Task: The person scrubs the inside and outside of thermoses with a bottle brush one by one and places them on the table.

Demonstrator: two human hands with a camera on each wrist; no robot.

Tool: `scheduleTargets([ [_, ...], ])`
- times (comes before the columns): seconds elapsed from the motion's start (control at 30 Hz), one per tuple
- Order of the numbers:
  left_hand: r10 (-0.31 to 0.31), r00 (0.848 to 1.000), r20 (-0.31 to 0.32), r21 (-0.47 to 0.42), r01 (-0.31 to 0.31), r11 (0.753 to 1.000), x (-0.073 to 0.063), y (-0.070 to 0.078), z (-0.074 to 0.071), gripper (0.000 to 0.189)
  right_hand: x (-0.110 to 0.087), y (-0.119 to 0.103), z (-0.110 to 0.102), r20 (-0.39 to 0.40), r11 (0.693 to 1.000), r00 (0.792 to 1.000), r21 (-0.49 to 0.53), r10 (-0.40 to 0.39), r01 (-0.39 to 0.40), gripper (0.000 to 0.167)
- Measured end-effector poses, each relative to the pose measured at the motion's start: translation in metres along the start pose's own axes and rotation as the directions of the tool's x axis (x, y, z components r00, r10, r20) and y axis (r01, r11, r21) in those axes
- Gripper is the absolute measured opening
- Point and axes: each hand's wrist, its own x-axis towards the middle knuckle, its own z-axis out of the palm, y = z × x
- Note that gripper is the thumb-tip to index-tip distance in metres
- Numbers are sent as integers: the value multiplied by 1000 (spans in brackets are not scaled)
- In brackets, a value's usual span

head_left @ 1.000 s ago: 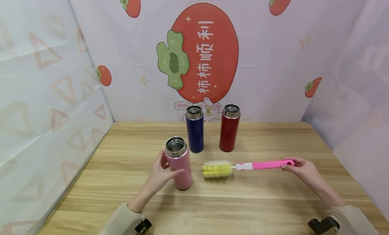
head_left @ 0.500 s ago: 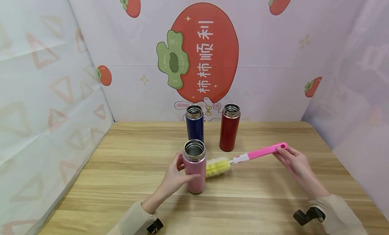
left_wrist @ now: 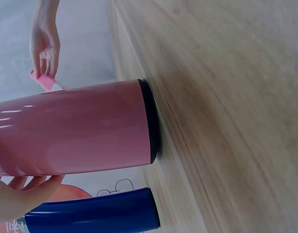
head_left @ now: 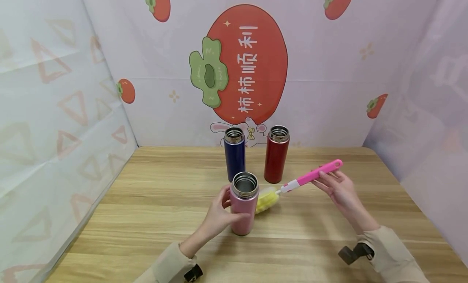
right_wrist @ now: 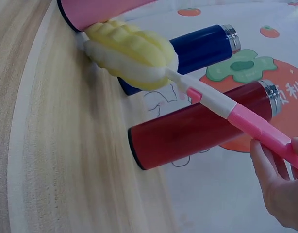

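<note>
My left hand [head_left: 218, 216] grips an open pink thermos bottle [head_left: 243, 212] around its side. The bottle stands upright; in the left wrist view its pink body [left_wrist: 81, 131] fills the left half, with the base at the table. With my right hand [head_left: 340, 189] I pinch the pink handle of a bottle brush [head_left: 310, 176], tilted up to the right. Its yellow and white sponge head [right_wrist: 132, 56] hangs low just right of the pink bottle, which hides part of it in the head view. The right wrist view shows fingers [right_wrist: 265, 165] around the handle.
Behind the pink bottle stand an open blue bottle [head_left: 235, 155] and an open red bottle [head_left: 276, 155], both upright. The wooden table [head_left: 153, 185] ends at a printed back cloth [head_left: 329, 79], with cloth walls on both sides.
My left hand has moved the pink bottle to the right and slightly nearer. My right hand has come left and raised the handle, so the brush slants head-down behind the bottle.
</note>
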Motion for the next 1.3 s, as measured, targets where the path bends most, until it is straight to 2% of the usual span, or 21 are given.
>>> scheduleTargets([
  [0.07, 0, 1000, 1, -1, 0, 1000, 0, 0, 1, 72, 12, 14, -23, 19, 998, 999, -51, -37, 38, 19],
  [0.17, 3, 1000, 1, 0, -3, 1000, 1, -2, 2, 71, 21, 17, -34, 5, 987, 996, -136, -89, 89, 31],
  [0.2, 6, 1000, 0, 1, -6, 1000, 2, -2, 2, 71, 16, 6, -19, -4, 985, 995, -140, -98, 96, 31],
  [0.23, 3, 1000, -1, 2, -3, 1000, 3, -3, 3, 71, 27, 12, -35, 0, 984, 993, -130, -119, 118, 31],
  [0.3, -2, 1000, 1, -1, 2, 1000, 5, -3, 4, 71, 20, -9, -6, -30, 983, 988, -113, -149, 145, 31],
  [0.43, -21, 1000, 16, -10, 21, 1000, 9, -4, 8, 71, 17, -39, 19, -48, 977, 976, 10, -212, 213, 18],
  [0.47, -25, 999, 21, -13, 25, 1000, 10, -4, 8, 70, 7, -54, 42, -81, 974, 970, -6, -228, 228, 17],
  [0.63, -42, 998, 41, -4, 42, 999, 15, -6, 11, 70, 6, -78, 52, -128, 955, 956, 104, -265, 279, 13],
  [0.8, -35, 998, 52, -5, 35, 999, 18, -8, 12, 72, 8, -93, 59, -164, 922, 942, 213, -292, 323, 13],
  [0.97, -34, 997, 73, 14, 33, 999, 20, -8, 12, 73, 9, -107, 67, -146, 885, 949, 344, -281, 315, 18],
  [1.07, -32, 996, 89, 29, 29, 999, 20, -8, 11, 73, 10, -113, 72, -121, 887, 954, 352, -275, 300, 21],
  [1.3, 1, 992, 125, 42, -6, 999, 20, -5, 9, 72, 12, -118, 89, -88, 928, 960, 248, -266, 280, 23],
])
